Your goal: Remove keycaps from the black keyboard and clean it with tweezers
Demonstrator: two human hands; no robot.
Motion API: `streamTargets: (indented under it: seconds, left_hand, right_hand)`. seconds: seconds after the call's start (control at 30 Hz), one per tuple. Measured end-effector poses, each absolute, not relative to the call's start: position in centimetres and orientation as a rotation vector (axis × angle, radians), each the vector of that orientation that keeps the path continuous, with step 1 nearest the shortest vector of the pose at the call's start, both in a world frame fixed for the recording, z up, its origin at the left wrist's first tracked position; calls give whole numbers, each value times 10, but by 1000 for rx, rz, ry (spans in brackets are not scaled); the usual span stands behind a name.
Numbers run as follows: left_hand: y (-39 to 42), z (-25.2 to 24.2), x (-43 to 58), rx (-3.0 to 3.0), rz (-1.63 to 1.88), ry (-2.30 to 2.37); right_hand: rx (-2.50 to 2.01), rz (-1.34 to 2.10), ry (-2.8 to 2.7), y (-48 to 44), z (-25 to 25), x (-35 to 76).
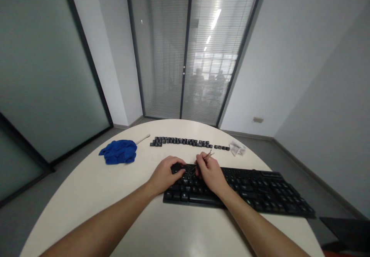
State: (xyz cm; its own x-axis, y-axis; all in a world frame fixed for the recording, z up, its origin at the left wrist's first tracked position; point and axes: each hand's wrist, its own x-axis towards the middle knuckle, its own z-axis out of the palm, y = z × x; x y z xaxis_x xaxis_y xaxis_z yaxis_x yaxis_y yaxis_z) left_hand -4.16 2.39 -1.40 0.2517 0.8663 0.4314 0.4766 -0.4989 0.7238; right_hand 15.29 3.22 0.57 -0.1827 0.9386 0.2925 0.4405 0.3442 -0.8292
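Note:
A black keyboard (260, 189) lies on the round white table (95, 195), angled to the right. My left hand (166, 174) rests on its left end, fingers curled over the keys there. My right hand (209, 170) is closed round a thin metal wire tool (206, 157), its tip down among the keys between my two hands. A row of removed black keycaps (185, 142) lies beyond the keyboard.
A crumpled blue cloth (119, 151) sits at the left, with a slim pale stick (143, 138) beside it. A small clear plastic packet (237, 148) lies at the right end of the keycap row. Glass doors with blinds stand behind the table.

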Motion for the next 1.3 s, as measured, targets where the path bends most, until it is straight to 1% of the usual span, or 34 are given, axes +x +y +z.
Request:
streamTargets:
  seconds: [0.27,0.43,0.63,0.93,1.3]
  left_hand:
    - [35,-20,-46,1876,1290,1337]
    - [49,-27,-63,1766,1360,1545]
    - [54,-29,-81,1842,1158,1825]
    - [48,-23,-79,2073,890,2025]
    - [54,-12,-75,2380,589,2062]
  right_hand:
    - [-1233,759,-1801,32,4,153]
    - [-1223,777,-1801,32,3,153]
    - [-1227,757,-1826,31,5,153]
    - [-1212,757,-1828,32,5,153]
    - [-1217,779,-1832,32,7,152]
